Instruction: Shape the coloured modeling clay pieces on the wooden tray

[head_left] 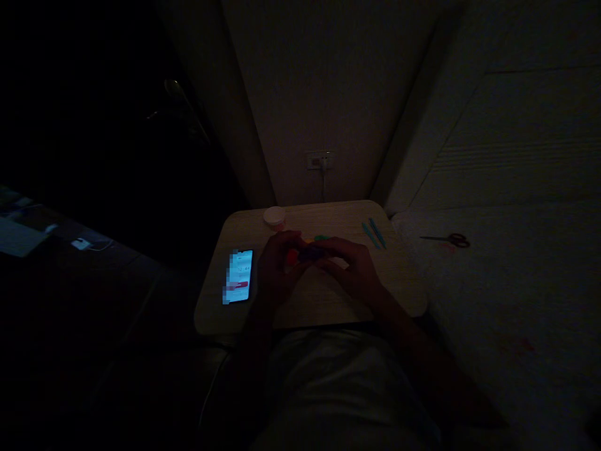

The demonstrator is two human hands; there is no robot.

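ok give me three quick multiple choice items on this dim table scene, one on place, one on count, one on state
1. Where does the lit smartphone lie on the small wooden table?
A. left of both hands
B. right of both hands
C. under the hands

2. How many thin teal stick tools lie on the table?
A. one
B. two
C. four

3. The phone's screen is:
A. dark
B. glowing
C. face down

Key: 1 A, it lies beside the left hand, away from the right hand. 2 B, a pair lies side by side. 3 B, it shines in the dark room.
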